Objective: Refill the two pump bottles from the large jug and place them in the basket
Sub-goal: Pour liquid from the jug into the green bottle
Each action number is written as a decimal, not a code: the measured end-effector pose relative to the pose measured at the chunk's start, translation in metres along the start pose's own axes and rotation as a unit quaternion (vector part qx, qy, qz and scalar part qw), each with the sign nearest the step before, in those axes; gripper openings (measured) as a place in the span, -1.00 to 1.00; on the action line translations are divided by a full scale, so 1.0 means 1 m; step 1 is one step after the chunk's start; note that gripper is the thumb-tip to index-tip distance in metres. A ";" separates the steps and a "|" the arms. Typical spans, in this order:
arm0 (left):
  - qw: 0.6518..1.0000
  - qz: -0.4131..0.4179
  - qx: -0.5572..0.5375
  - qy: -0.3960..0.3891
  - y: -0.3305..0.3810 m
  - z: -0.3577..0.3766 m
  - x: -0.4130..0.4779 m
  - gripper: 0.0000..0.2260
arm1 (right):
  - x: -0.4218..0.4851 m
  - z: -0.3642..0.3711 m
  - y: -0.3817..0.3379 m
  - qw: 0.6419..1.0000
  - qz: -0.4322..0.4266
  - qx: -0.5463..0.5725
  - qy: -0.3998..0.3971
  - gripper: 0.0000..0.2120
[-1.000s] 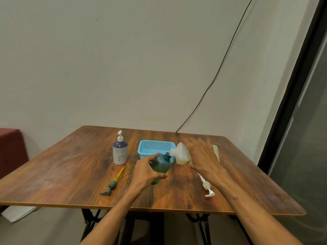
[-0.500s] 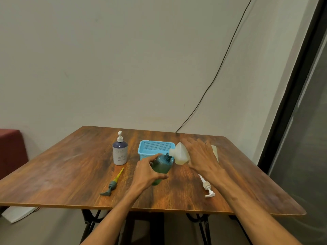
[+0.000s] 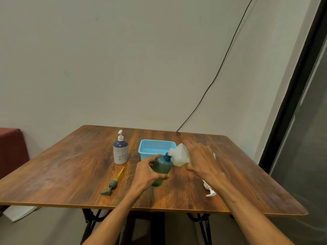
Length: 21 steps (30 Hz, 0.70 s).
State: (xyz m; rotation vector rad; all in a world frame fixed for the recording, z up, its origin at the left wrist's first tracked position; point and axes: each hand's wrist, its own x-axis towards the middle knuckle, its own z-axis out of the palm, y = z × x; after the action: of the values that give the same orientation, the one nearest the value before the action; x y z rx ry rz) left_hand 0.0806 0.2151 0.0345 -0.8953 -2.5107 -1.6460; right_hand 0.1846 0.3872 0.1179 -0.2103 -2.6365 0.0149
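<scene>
My left hand (image 3: 147, 171) grips a green bottle (image 3: 161, 167) with no pump, tilted a little on the table. My right hand (image 3: 201, 160) holds the large whitish jug (image 3: 180, 155) tipped sideways, its spout touching the green bottle's dark neck. A blue basket (image 3: 155, 147) stands just behind them, with nothing visible inside. To the left stands a white-and-navy pump bottle (image 3: 120, 152) with its pump on. A grey-and-yellow pump head (image 3: 113, 183) lies on the table left of my left hand. A white pump head (image 3: 208, 190) lies under my right wrist.
The wooden table (image 3: 70, 170) has its front edge close to me and a rounded right corner. A black cable (image 3: 212, 82) runs down the wall to the table's back edge. A dark red seat (image 3: 10, 151) stands at the left. A dark door frame (image 3: 292, 96) rises at the right.
The jug has tipped slightly further toward the green bottle's neck. Both hands keep their holds and places.
</scene>
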 end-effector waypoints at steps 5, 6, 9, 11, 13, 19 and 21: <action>0.999 -0.012 -0.036 0.018 -0.004 0.001 0.000 -0.21 | -0.004 0.014 0.002 0.990 0.048 0.130 -0.005 -0.34; 0.999 -0.013 -0.048 0.021 -0.005 0.000 0.000 -0.21 | -0.005 0.018 0.003 0.988 0.058 0.142 0.005 -0.32; 0.996 -0.019 -0.079 0.025 -0.009 -0.003 0.003 -0.20 | -0.003 0.029 0.006 0.984 0.085 0.152 0.037 -0.25; 0.995 -0.029 -0.095 0.029 -0.011 -0.007 0.004 -0.18 | -0.001 0.038 0.010 0.976 0.112 0.180 0.042 -0.23; 0.992 -0.041 -0.112 0.028 -0.014 -0.010 0.005 -0.17 | 0.001 0.050 0.016 0.963 0.145 0.221 0.054 -0.19; 0.989 -0.065 -0.129 0.033 -0.026 -0.018 0.004 -0.11 | -0.004 0.070 0.018 0.920 0.201 0.331 0.062 -0.24; 0.989 -0.068 -0.128 0.039 -0.031 -0.018 0.004 -0.03 | -0.006 0.079 0.019 0.911 0.208 0.349 0.067 -0.26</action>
State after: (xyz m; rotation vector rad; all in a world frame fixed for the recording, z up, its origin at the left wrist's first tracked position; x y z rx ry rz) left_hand 0.0570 0.1925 0.0177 -0.6700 -2.3955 -2.0387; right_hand 0.1548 0.4070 0.0449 -0.4906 -2.2300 1.0241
